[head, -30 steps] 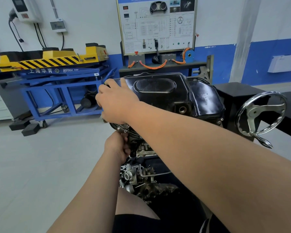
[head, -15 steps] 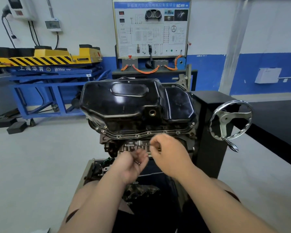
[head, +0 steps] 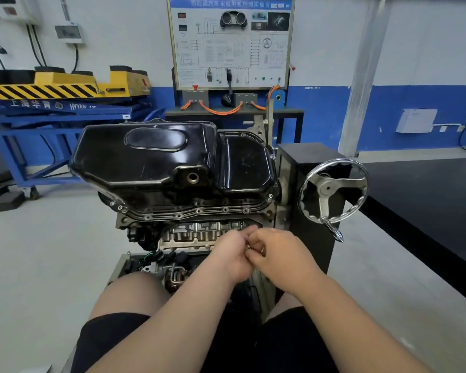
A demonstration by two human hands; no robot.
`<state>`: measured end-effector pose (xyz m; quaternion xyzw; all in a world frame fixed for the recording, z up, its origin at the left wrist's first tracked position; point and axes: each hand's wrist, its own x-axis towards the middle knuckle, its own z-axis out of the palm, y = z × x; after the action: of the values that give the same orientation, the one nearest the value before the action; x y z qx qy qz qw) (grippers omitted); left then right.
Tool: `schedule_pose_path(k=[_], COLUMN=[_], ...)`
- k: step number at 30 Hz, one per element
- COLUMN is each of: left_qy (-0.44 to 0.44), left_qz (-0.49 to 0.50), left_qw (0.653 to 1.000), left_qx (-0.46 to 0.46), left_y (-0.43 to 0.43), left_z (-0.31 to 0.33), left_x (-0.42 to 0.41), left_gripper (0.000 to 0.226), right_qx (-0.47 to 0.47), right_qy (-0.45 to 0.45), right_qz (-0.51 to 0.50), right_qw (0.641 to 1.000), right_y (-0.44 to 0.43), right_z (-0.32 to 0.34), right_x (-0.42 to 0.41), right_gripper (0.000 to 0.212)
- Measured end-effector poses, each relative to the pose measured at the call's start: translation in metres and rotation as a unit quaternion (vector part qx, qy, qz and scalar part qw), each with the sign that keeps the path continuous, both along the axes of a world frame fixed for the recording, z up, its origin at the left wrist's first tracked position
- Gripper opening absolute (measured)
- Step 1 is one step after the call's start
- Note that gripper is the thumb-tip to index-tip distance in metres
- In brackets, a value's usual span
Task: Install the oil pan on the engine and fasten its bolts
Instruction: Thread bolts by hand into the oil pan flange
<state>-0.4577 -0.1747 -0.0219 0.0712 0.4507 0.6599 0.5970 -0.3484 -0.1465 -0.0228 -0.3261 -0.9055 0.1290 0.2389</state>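
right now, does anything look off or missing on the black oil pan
Only the round drain hole in the near wall of the glossy black steel oil pan: it stands open, with no plug in it.

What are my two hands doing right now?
Left hand: fingers curled against the right; hold cannot be told.
Right hand: fingers curled, a small metal piece at them; hold cannot be told.

At ten o'clock the blue lift (head: pixel 51 106) bears white "上海华育" on its beam, then Latin letters that look like "HYXNY", the rest unclear. At twelve o'clock the board (head: pixel 230 44) has a blue header of white Chinese characters, too blurred to read.
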Motion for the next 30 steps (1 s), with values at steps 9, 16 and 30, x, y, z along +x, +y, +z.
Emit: schedule_pose_path(k=[9,16,30], left_qy=[0.177,0.312,0.192], left_qz=[0.106,0.104,0.130], left_qw=[0.977,0.943,0.972], left_qx=[-0.057,-0.043,0.031], left_y=[0.028,0.037,0.034], left_z=[-0.028,-0.029,-0.034], left_x=[-0.059,-0.090,-0.098], left_gripper=[0.025,0.032,0.027], right_qx=[-0.066,-0.091,0.056], right_qy=[0.141,0.143,0.191], right_qz=[-0.091,-0.123,-0.165], right_qw=[0.984,0.978,0.966], right_y=[0.071,0.083,0.057], right_z=[0.003,-0.009,-0.013], right_x=[-0.021,-0.048,-0.066], right_gripper=[0.017,0.018,0.019])
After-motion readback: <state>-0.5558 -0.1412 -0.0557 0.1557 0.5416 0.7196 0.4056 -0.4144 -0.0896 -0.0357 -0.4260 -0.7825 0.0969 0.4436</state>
